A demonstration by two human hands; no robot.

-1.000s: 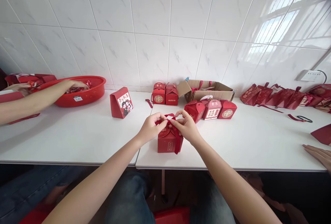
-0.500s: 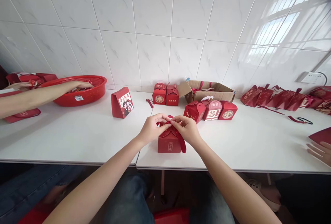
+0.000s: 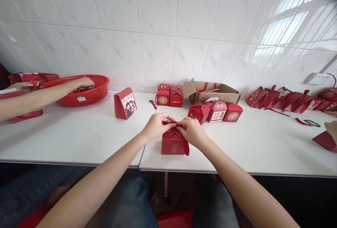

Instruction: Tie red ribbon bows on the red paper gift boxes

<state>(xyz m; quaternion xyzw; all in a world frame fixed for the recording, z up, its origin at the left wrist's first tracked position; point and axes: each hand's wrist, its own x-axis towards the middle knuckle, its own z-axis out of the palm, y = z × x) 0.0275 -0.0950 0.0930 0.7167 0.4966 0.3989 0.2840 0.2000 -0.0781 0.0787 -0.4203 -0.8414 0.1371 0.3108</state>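
A red gift box [image 3: 173, 145] with a scalloped, folded top stands upright at the table's front edge before me. My left hand [image 3: 158, 126] pinches a red ribbon [image 3: 186, 147] at the top of the box. From the other side, my right hand [image 3: 193, 129] is also closed on that ribbon, fingertips close to the left ones. One ribbon end hangs down the box's right side. The exact form of the ribbon between my fingers is partly hidden. Just behind my right hand stand several finished-looking red boxes [image 3: 217, 112].
Two red boxes [image 3: 170, 95] and an open cardboard carton [image 3: 216, 92] stand by the wall. A slanted red box [image 3: 125, 104] is left of centre. A co-worker's arm [image 3: 44, 98] reaches into a red plastic basket [image 3: 101, 89]. Flat red bags [image 3: 279, 98] line the right.
My fingers stay on the ribbon, both hands shifting slightly. The left co-worker's hand has risen a little in the basket. At the far right, another person's hand and red box have moved.
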